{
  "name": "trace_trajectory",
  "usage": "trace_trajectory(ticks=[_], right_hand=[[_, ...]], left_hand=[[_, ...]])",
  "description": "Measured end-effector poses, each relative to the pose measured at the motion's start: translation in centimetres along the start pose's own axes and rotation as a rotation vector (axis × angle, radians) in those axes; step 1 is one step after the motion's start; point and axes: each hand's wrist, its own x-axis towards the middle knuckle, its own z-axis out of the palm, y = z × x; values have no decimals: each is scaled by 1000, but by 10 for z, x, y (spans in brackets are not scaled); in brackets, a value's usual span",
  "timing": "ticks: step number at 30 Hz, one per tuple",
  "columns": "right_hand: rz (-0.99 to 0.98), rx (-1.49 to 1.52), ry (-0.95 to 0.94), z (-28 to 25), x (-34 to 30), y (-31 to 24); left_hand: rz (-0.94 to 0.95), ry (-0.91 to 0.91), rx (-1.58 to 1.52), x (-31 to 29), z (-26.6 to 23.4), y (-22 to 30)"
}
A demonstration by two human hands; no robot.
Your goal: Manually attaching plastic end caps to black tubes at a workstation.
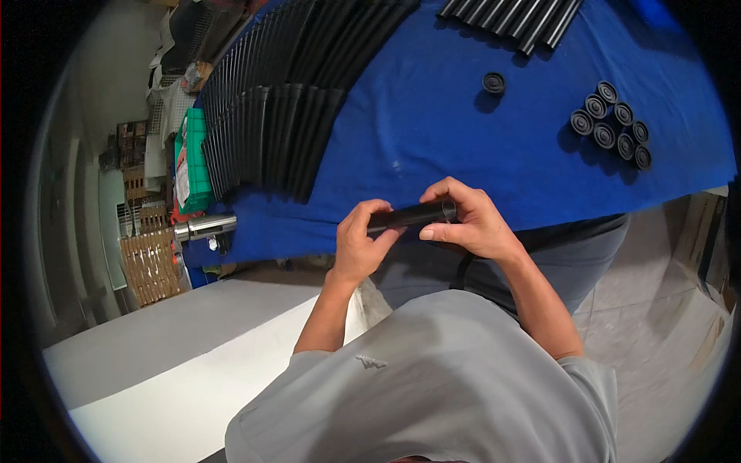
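A short black tube (409, 217) lies crosswise between my two hands, just over the near edge of the blue cloth. Its open, hollow end points right. My left hand (361, 241) is closed round the left part of the tube, with the thumb below and the fingers curled over it. At the open end my right hand (472, 220) grips the tube, fingers over the top and thumb underneath. The tube's left end is hidden by my left hand. Farther off on the cloth, a single round black cap (493, 83) with ringed grooves stands alone.
Several similar black caps (604, 136) are grouped at the right. Long black tubes (289, 100) lie in rows at the left, with more tubes (513, 21) at the far edge. A green bin (197, 158) and a shiny metal cylinder (207, 227) sit left on the blue cloth (432, 147).
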Motion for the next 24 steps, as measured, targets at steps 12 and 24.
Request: trace_trajectory(ticks=[12, 24], right_hand=[[-33, 116, -89, -3, -1, -3], [-161, -197, -74, 4, 3, -6]], left_hand=[[-52, -467, -365, -5, -17, -8], [7, 15, -1452, 13, 12, 16]])
